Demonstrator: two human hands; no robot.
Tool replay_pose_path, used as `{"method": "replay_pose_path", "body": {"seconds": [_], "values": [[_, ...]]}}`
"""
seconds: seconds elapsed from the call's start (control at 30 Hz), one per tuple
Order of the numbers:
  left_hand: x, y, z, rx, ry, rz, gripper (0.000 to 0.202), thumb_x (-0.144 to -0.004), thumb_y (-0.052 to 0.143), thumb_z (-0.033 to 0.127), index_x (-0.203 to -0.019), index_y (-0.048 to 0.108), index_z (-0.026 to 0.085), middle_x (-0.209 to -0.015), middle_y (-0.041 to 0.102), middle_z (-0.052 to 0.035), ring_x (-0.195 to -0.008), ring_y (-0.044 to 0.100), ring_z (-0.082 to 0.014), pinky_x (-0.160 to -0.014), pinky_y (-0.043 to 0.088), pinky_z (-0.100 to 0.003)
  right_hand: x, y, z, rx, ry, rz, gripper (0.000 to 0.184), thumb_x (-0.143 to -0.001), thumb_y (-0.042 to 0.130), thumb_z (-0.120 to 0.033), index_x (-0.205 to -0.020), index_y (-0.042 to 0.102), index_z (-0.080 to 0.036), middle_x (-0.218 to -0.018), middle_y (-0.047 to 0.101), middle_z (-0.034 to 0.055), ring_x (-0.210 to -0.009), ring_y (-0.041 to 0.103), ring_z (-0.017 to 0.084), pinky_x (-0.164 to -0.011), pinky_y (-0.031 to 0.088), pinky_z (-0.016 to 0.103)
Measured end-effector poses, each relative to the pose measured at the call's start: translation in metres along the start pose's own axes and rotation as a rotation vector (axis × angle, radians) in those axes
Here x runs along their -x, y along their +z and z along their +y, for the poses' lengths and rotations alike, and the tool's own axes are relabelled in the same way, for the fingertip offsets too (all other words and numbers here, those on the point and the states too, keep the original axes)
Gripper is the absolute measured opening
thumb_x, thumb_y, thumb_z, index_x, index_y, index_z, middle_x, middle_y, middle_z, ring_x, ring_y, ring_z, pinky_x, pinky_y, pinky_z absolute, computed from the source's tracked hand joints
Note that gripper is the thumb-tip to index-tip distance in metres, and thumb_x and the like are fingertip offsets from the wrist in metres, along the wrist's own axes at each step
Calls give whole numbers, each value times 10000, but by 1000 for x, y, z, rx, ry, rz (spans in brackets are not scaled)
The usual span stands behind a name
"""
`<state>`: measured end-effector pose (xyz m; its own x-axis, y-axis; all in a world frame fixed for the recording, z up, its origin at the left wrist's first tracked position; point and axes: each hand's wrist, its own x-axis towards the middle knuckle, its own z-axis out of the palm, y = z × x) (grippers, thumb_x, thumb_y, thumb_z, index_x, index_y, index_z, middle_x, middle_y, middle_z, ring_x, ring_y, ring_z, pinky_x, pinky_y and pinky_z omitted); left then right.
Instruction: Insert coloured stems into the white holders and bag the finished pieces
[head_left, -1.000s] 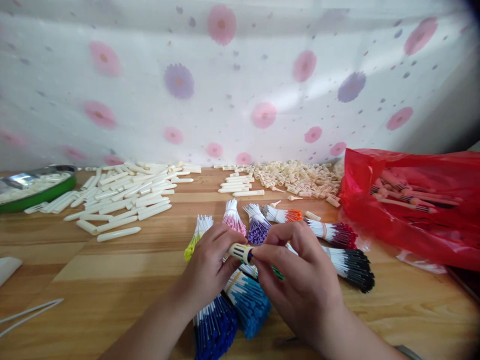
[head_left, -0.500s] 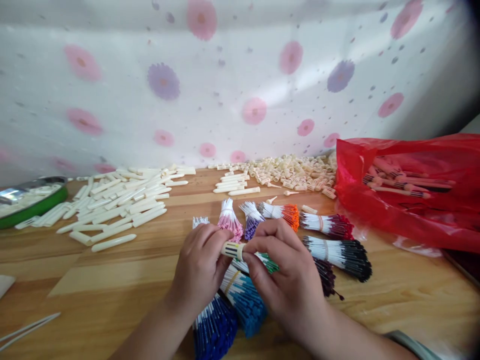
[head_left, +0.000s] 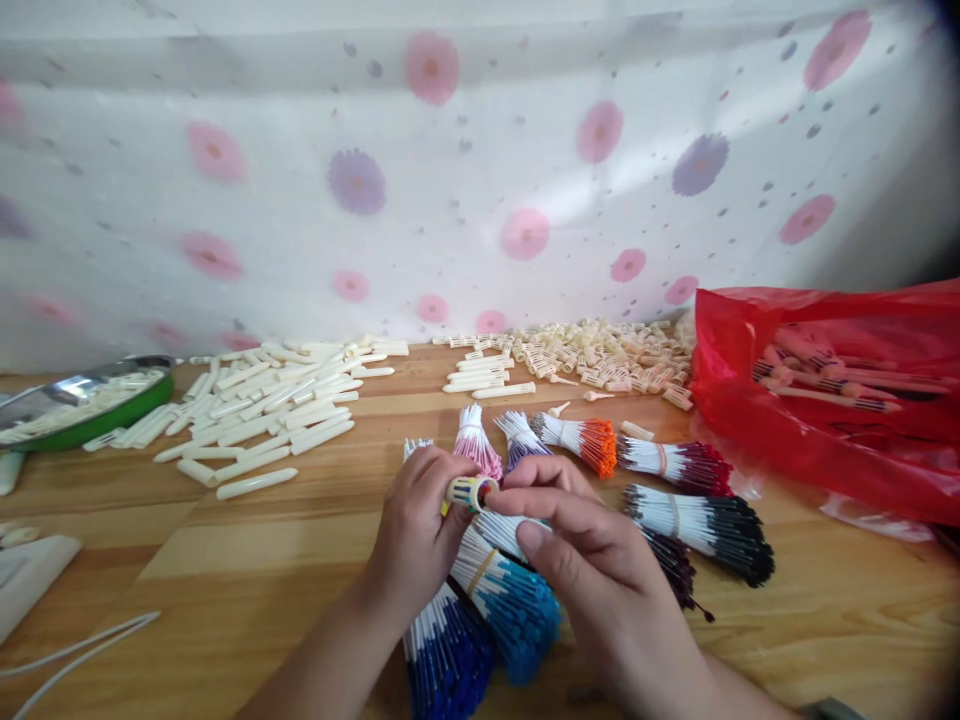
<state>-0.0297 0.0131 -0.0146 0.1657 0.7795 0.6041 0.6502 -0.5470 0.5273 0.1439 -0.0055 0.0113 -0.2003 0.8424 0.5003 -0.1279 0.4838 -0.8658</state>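
My left hand (head_left: 416, 530) pinches a short cream slotted plastic tube (head_left: 469, 491) above the wooden table (head_left: 255, 560). My right hand (head_left: 592, 570) is beside it, with its fingers pressed together at the tube's open end; what they hold is hidden. Beneath my hands lie bundles of thin coloured refills: dark blue (head_left: 446, 655), light blue (head_left: 514, 605), pink (head_left: 476, 445), purple (head_left: 520, 435), orange (head_left: 581, 438), dark red (head_left: 675, 462) and black (head_left: 709, 525).
A pile of long cream barrels (head_left: 270, 410) lies at the left, beside a green-rimmed metal tray (head_left: 82, 395). Small slotted cream pieces (head_left: 592, 355) are heaped at the back. A red plastic bag (head_left: 825, 400) with assembled pens sits at the right. A flowered sheet hangs behind.
The view has shifted a little. My right hand has slid lower and turned, and the green refill seen by its fingers earlier no longer shows. My left hand still holds the tube.
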Motion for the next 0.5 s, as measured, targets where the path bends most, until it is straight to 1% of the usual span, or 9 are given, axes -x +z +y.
{"method": "replay_pose_path", "body": {"seconds": [0.1, 0.17, 0.23, 0.33, 0.37, 0.43, 0.47, 0.5], "values": [[-1, 1, 2, 211, -68, -29, 174, -905, 501, 337, -900, 591, 188, -814, 583, -28, -777, 571, -170, -700, 435, -279, -3, -11, -4, 81, -100, 95, 232, -854, 534, -130, -983, 691, -241, -973, 550, 53, -937, 549, 166, -803, 497, 308], [-1, 1, 5, 299, -97, -54, 232, -897, 506, 384, -850, 596, 175, -788, 589, -23, -744, 576, -160, -679, 433, -265, -5, -19, -6, 95, -163, 174, 227, -842, 555, -128, -978, 688, -251, -968, 549, 49, -938, 539, 175, -782, 487, 311], [-2, 0, 6, 352, -108, -77, 254, -884, 521, 401, -836, 598, 164, -786, 594, -22, -728, 575, -154, -665, 429, -254, -9, -27, -9, 87, -214, 270, 213, -831, 575, -134, -962, 692, -254, -953, 554, 46, -922, 545, 184, -779, 477, 327], [-2, 0, 5, 367, -122, -106, 218, -857, 559, 357, -781, 592, 156, -725, 568, 1, -664, 546, -133, -624, 414, -235, -16, -47, -16, 147, -299, 438, 189, -826, 584, -140, -926, 696, -255, -908, 571, 35, -876, 561, 181, -781, 466, 338], [-2, 0, 4, 350, -140, -116, 216, -851, 562, 338, -737, 580, 156, -686, 545, 13, -626, 522, -122, -600, 404, -228, -18, -58, -17, 209, -330, 493, 184, -822, 589, -140, -920, 694, -255, -898, 576, 30, -864, 566, 179, -780, 465, 338], [-2, 1, 1, 283, -196, -132, 249, -847, 551, 319, -656, 546, 160, -610, 488, 35, -558, 462, -105, -549, 374, -217, -19, -85, -19, 439, -374, 551, 169, -803, 611, -144, -910, 695, -245, -889, 590, 27, -845, 577, 177, -772, 467, 333], [-2, 1, 0, 244, -223, -134, 265, -845, 543, 320, -632, 535, 162, -583, 463, 43, -534, 435, -101, -524, 355, -213, -17, -102, -18, 594, -376, 541, 156, -793, 622, -147, -899, 698, -233, -885, 600, 29, -835, 585, 177, -764, 469, 327], [-2, 2, -2, 206, -244, -140, 275, -845, 533, 328, -624, 532, 164, -562, 444, 48, -519, 417, -100, -506, 339, -212, -14, -120, -15, 769, -356, 487, 135, -789, 625, -156, -881, 702, -218, -873, 619, 32, -814, 595, 175, -753, 472, 321]]}}
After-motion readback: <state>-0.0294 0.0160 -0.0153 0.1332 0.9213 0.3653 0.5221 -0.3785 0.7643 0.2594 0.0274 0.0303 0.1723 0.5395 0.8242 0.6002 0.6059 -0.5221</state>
